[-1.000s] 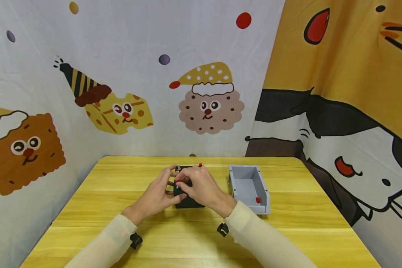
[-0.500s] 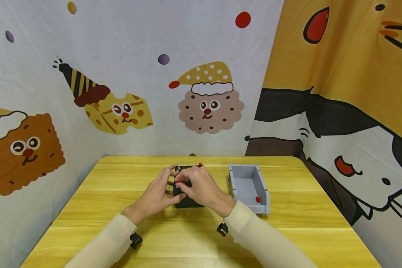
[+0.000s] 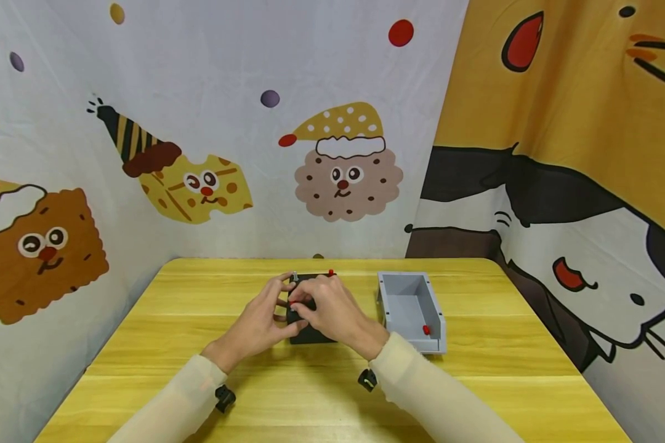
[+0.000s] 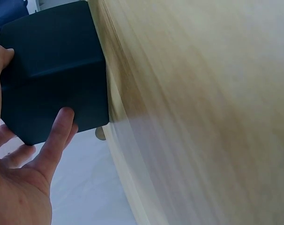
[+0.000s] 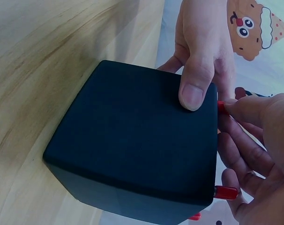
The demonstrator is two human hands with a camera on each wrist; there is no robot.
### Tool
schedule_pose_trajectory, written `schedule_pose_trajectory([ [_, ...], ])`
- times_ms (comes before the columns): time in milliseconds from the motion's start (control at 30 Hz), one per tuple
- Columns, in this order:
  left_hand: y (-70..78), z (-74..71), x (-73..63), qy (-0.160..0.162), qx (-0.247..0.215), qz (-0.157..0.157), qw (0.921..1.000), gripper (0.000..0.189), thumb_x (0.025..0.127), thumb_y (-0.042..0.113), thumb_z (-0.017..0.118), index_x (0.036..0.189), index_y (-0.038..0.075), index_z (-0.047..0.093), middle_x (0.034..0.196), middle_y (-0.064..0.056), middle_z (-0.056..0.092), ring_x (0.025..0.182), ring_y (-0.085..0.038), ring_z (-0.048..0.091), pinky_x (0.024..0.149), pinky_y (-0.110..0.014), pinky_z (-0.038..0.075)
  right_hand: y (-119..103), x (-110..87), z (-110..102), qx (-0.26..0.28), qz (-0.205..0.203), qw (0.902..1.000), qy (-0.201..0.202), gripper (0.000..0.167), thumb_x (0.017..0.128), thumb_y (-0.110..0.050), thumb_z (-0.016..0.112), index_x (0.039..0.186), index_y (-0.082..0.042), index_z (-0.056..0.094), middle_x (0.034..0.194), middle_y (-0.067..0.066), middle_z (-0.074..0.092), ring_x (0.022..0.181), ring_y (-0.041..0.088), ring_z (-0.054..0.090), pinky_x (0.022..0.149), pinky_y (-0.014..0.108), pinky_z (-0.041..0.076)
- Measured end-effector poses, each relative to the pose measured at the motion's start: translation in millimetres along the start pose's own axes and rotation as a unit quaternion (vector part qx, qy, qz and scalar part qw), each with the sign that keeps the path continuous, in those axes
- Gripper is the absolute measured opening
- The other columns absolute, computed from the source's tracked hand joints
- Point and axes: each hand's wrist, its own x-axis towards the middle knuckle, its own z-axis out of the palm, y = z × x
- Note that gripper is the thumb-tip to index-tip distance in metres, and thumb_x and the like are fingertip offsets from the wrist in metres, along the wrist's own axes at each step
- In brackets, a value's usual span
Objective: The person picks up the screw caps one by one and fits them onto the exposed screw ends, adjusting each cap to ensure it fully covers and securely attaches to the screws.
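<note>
A black box [image 3: 313,334] with rounded edges stands on the table. My left hand [image 3: 260,317] grips its left side, the thumb flat on the near face, as the right wrist view shows. My right hand [image 3: 329,307] is over the top and pinches a small red cap [image 5: 221,107] at the near left corner between thumb and fingertips. Another red cap [image 5: 225,192] sits on a metal post on the same face, below the curled fingers. At the far left corner a bare silver post [image 3: 295,277] sticks up. The right hand hides much of the box's top.
Right of the box stands a grey open-topped tray [image 3: 384,295] with a small red piece [image 3: 426,330] near its front end. The wooden table [image 3: 288,406] runs back to a printed cloth [image 3: 227,92]. Black wrist cameras hang below both sleeves.
Both hands keep their places on the box. My right thumb and fingertips shift very slightly at the red cap. The tray has not moved.
</note>
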Motion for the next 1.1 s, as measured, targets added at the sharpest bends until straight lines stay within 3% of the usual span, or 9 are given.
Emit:
schedule_pose_trajectory([
  [533, 2.0, -0.8, -1.1, -0.004, -0.002, -0.005, 1.0000, 0.078, 0.107, 0.039, 0.088, 0.168, 0.020, 0.043, 0.187, -0.007, 0.034, 0.133, -0.030, 0.075, 0.095, -0.022, 0.069, 0.2, 0.5, 0.5, 0.010, 0.020, 0.9997, -0.012, 0.010, 0.105, -0.015, 0.091, 0.114, -0.012, 0.090, 0.106, 0.002, 0.089, 0.097, 0.016, 0.081, 0.087, 0.031, 0.069],
  [767, 2.3, -1.2, -0.5, 0.000, 0.002, -0.002, 1.0000, 0.089, 0.107, 0.040, 0.088, 0.176, 0.017, 0.037, 0.181, -0.010, 0.042, 0.132, -0.030, 0.076, 0.095, -0.024, 0.070, -0.2, 0.7, 0.3, 0.001, 0.025, 0.9996, -0.012, 0.012, 0.103, -0.017, 0.093, 0.114, -0.013, 0.089, 0.106, 0.000, 0.089, 0.099, 0.017, 0.080, 0.101, 0.046, 0.066],
  [967, 1.9, -1.3, -0.6, 0.002, -0.001, 0.000, 1.0000, 0.094, 0.106, 0.039, 0.089, 0.180, 0.018, 0.033, 0.176, -0.013, 0.048, 0.130, -0.027, 0.077, 0.095, -0.026, 0.070, -0.1, 0.3, -0.2, -0.013, 0.023, 0.9996, -0.007, 0.012, 0.103, -0.021, 0.093, 0.113, -0.016, 0.089, 0.107, -0.002, 0.088, 0.101, 0.018, 0.079, 0.098, 0.046, 0.064],
  [1100, 1.7, -0.9, -0.1, 0.001, 0.002, 0.003, 1.0000, 0.087, 0.107, 0.041, 0.088, 0.175, 0.018, 0.039, 0.180, -0.011, 0.044, 0.129, -0.027, 0.078, 0.096, -0.026, 0.071, -0.8, -1.8, -1.1, -0.027, 0.022, 0.9993, -0.009, 0.014, 0.104, -0.024, 0.093, 0.115, -0.018, 0.088, 0.110, -0.003, 0.087, 0.106, 0.019, 0.078, 0.098, 0.047, 0.064],
])
